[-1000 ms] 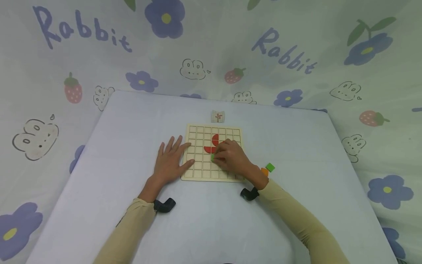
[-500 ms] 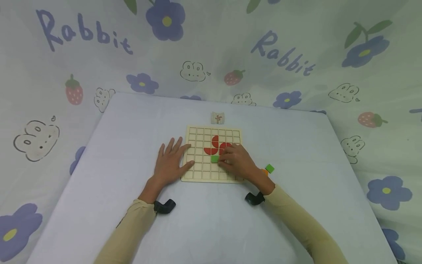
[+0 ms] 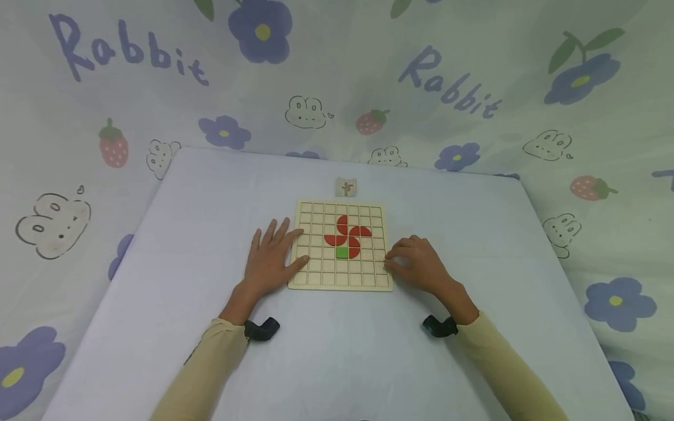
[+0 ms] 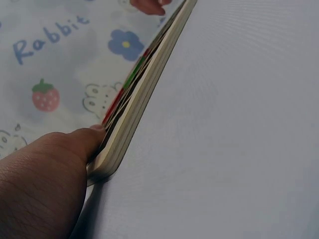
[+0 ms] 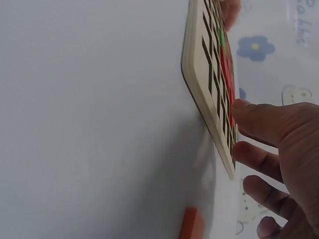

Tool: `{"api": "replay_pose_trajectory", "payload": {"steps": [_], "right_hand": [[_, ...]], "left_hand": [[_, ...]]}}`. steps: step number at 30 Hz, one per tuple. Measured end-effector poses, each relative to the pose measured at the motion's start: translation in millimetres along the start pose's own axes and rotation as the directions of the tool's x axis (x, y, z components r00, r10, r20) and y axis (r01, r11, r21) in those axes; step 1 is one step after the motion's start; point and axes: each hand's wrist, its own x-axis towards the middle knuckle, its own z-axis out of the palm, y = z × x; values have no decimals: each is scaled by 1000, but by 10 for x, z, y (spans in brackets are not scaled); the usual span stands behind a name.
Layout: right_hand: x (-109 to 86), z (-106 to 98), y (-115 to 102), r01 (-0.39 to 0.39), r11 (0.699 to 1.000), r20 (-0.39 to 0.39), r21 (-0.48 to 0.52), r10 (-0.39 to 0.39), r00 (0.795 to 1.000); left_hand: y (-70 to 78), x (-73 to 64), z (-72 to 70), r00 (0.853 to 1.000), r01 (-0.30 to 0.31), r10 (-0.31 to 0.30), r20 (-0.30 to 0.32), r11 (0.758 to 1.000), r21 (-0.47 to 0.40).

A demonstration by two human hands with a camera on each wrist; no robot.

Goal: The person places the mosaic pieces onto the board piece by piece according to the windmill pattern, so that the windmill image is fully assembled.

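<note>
A wooden grid board point(image 3: 321, 279) lies on the table with red rounded pieces point(image 3: 355, 245) set in a pinwheel shape. One green square piece point(image 3: 342, 252) fills the cell under it, left of the lowest red piece. My left hand point(image 3: 267, 263) is spread flat at the board's left side, thumb and index finger resting on its edge. Just off the right edge hovers my right hand point(image 3: 419, 263), fingers loosely bent and nothing between them. Below that hand, an orange block point(image 5: 192, 225) stands on the table in the right wrist view.
Behind the board lies a small pattern card point(image 3: 346, 187) with a pinwheel picture. The white table point(image 3: 326, 356) stretches around the board, and a printed curtain point(image 3: 442, 35) hangs behind it. A black wrist device point(image 3: 262, 329) sits at my left wrist.
My right hand let go of the green square in its cell and moved right, off the board. It now covers the loose green and orange pieces in the head view. My left hand stayed put.
</note>
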Motion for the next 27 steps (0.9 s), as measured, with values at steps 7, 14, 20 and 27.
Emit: {"api": "replay_pose_trajectory", "payload": {"steps": [7, 14, 20, 27], "right_hand": [[-184, -188, 126, -94, 996, 112, 3, 93, 989], [-328, -346, 162, -173, 981, 212, -90, 189, 959], [-414, -400, 167, -189, 973, 256, -131, 218, 942], [-402, -382, 186, -103, 987, 216, -127, 128, 968]], "left_hand": [[-10, -1, -6, 1000, 8, -8, 6, 1000, 1], [-8, -10, -28, 1000, 14, -14, 11, 1000, -3], [4, -20, -23, 1000, 15, -15, 16, 1000, -8], [-3, -9, -10, 1000, 5, -5, 2, 1000, -5]]}}
